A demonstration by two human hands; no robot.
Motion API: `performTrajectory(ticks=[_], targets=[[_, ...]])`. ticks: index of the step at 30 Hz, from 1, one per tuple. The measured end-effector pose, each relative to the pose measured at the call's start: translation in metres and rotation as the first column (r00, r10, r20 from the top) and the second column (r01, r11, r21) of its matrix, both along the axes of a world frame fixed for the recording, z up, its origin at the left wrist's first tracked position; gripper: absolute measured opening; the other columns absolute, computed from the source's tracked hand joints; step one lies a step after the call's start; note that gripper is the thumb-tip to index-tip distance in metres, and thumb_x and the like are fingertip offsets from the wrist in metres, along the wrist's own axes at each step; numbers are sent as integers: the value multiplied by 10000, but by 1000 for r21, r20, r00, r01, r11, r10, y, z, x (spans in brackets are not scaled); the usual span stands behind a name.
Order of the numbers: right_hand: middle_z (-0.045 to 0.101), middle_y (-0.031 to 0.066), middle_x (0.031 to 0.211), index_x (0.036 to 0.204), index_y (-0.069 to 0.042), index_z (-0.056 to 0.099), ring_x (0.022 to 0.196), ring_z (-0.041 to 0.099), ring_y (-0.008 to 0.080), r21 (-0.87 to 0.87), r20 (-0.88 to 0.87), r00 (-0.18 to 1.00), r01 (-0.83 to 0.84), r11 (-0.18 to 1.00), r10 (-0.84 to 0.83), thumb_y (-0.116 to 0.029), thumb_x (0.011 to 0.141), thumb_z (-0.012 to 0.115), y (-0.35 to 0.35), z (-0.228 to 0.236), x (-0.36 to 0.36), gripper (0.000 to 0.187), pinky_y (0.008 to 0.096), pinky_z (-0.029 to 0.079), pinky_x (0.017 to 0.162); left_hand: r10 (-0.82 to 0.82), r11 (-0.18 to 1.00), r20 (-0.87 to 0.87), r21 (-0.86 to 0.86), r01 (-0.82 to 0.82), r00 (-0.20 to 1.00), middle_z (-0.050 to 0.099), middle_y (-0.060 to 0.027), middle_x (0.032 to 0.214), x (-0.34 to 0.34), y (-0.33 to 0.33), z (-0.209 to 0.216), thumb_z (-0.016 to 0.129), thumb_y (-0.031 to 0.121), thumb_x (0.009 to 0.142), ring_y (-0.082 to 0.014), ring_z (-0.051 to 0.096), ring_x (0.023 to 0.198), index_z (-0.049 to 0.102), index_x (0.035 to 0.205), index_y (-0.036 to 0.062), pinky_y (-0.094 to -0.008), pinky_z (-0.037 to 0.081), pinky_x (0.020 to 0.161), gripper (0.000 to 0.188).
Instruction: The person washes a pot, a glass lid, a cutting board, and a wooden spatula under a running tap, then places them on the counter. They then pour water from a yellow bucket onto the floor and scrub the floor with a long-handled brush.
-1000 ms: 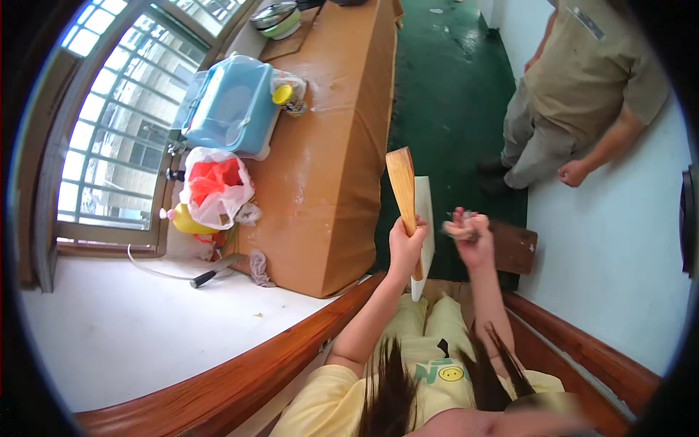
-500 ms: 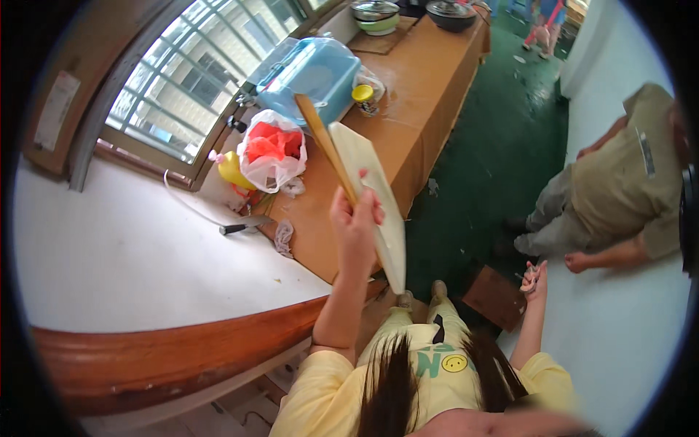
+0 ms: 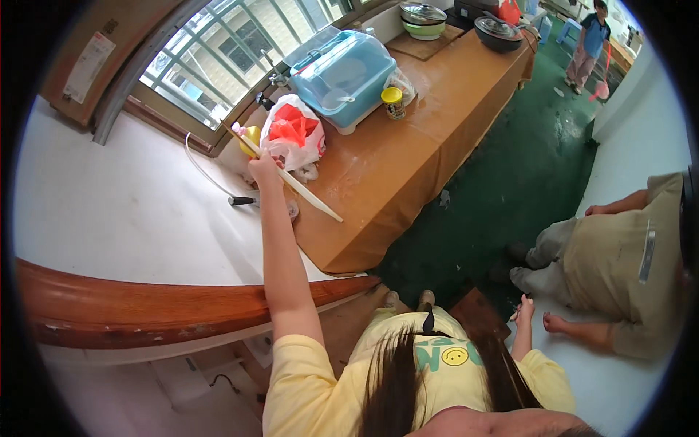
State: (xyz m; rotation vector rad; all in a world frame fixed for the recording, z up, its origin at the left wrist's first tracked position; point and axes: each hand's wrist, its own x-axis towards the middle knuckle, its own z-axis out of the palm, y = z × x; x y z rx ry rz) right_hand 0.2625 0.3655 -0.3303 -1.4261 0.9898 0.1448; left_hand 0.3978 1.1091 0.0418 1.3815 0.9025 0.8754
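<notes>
My left hand (image 3: 265, 169) is stretched out over the near left end of the brown table and closed round a flat white board (image 3: 313, 198). The board is tilted, nearly edge-on to me; a brown wooden edge shows along it. Just beyond it sits a white plastic bag with red plastic inside (image 3: 291, 133). A yellow item (image 3: 250, 138) is partly hidden behind the board. Close to my wrist lies a black-handled knife (image 3: 242, 200), its blade mostly hidden. Low at my right side, my right hand (image 3: 525, 309) is closed round something small that I cannot make out.
Farther along the brown-covered table (image 3: 408, 164) are a blue plastic box (image 3: 342, 76), a yellow-lidded can (image 3: 394, 103) and lidded pots (image 3: 498, 33). A person in khaki (image 3: 619, 262) stands at my right; another person (image 3: 587, 47) is far off. A wooden rail (image 3: 145, 306) runs at left.
My left hand has swung forward and left with the board, from in front of me to beside the plastic bag. The board has turned edge-on. My right hand stays low; the view has shifted.
</notes>
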Motion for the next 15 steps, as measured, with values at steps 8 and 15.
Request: performTrajectory(ticks=[8, 15], targets=[[361, 21, 505, 645, -55, 435, 445, 314, 133, -267, -52, 998, 23, 963, -39, -207, 809, 582, -44, -70, -5, 267, 336, 314, 418, -64, 995, -84, -79, 57, 994, 541, -158, 673, -1, 98, -12, 507, 97, 783, -205, 500, 457, 497, 802, -103, -315, 412, 392, 201], [422, 48, 527, 630, -39, 440, 487, 362, 144, -212, -109, 992, -84, 974, 62, -232, 796, 602, -16, -68, -1, 302, 352, 335, 451, 59, 981, -703, 171, 88, 709, 558, -186, 599, -58, 155, -12, 410, -6, 712, -252, 552, 447, 540, 768, -117, -353, 451, 399, 179]])
